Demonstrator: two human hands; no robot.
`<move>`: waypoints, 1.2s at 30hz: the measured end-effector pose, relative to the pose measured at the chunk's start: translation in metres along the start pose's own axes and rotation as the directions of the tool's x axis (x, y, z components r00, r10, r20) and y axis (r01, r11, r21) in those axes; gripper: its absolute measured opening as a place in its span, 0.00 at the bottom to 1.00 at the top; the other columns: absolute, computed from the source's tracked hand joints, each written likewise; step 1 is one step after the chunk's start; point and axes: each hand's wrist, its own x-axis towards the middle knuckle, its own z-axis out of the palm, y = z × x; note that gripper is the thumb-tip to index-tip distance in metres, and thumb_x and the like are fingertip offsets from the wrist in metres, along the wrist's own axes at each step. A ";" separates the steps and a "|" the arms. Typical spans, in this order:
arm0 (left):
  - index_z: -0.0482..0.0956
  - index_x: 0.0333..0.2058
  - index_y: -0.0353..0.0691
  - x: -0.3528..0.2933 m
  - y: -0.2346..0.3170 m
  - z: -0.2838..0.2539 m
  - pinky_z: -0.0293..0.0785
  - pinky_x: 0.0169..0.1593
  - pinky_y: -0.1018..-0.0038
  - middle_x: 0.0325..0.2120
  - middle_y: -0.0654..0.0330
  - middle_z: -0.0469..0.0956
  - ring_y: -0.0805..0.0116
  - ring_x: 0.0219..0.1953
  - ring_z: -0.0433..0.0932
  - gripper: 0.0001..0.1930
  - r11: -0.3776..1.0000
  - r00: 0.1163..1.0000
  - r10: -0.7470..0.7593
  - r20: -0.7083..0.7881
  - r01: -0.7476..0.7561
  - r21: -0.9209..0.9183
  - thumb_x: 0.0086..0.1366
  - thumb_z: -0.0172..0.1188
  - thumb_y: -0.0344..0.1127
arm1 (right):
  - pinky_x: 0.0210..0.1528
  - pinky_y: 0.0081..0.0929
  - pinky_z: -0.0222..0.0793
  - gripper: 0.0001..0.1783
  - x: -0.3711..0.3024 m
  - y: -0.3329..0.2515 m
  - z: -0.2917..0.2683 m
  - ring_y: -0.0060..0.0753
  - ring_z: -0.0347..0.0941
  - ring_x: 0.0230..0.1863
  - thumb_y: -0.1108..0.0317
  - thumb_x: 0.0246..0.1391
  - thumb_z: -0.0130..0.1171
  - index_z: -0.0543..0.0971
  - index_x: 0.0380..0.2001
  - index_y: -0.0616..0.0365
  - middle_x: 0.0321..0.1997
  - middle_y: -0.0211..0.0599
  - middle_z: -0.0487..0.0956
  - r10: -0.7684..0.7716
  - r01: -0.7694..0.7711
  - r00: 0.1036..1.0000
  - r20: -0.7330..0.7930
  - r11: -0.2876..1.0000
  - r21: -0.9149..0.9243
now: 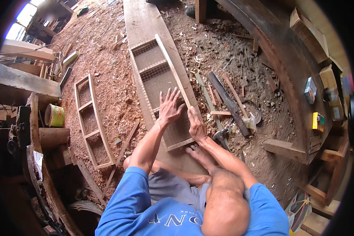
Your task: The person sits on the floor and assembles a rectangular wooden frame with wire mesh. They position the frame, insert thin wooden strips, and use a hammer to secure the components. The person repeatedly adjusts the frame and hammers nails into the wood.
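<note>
A long wooden frame [169,63] with crossbars and wire mesh [153,73] lies on a wide plank [139,19] in front of me. My left hand [171,107] rests on the mesh inside it, fingers spread, near a crossbar. Along the frame's right rail lies my right hand [197,125], its fingers stretched forward and pressed to the wood. Neither hand shows a tool. My bare foot [201,158] is at the near end of the frame. On the ground to the left sits a second, similar wooden frame [100,118] with two crossbars.
Right of the plank lie a hammer [221,136], a long dark bar [229,103] and thin wood strips. A tin can [56,115] stands among timber at the left. Wood shavings [106,43] cover the ground. A heavy curved wooden piece [279,59] borders the right, with small boxes [310,90].
</note>
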 end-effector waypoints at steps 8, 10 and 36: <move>0.53 0.72 0.56 0.001 0.006 -0.006 0.25 0.71 0.35 0.74 0.57 0.48 0.47 0.75 0.44 0.39 0.993 0.995 0.077 0.060 -0.081 0.081 0.66 0.55 0.54 | 0.71 0.40 0.62 0.33 0.001 -0.001 -0.003 0.57 0.63 0.70 0.81 0.56 0.39 0.63 0.68 0.65 0.73 0.58 0.60 0.027 -0.029 0.997 0.070 0.999 0.027; 0.56 0.71 0.66 0.005 0.008 -0.010 0.24 0.66 0.25 0.75 0.59 0.46 0.44 0.75 0.43 0.36 0.984 0.983 0.170 0.072 -0.173 0.035 0.66 0.58 0.46 | 0.69 0.42 0.65 0.32 0.002 0.000 -0.003 0.58 0.65 0.68 0.80 0.57 0.40 0.63 0.67 0.67 0.72 0.59 0.60 -0.040 0.041 0.999 -0.012 0.999 0.033; 0.65 0.67 0.69 0.016 0.002 -0.009 0.32 0.63 0.18 0.75 0.59 0.45 0.38 0.75 0.39 0.28 0.930 0.893 0.364 0.264 -0.364 -0.051 0.69 0.57 0.44 | 0.41 0.34 0.81 0.20 -0.084 0.012 -0.074 0.38 0.81 0.39 0.56 0.61 0.61 0.80 0.47 0.61 0.46 0.47 0.82 0.273 -0.283 0.959 0.076 0.909 0.304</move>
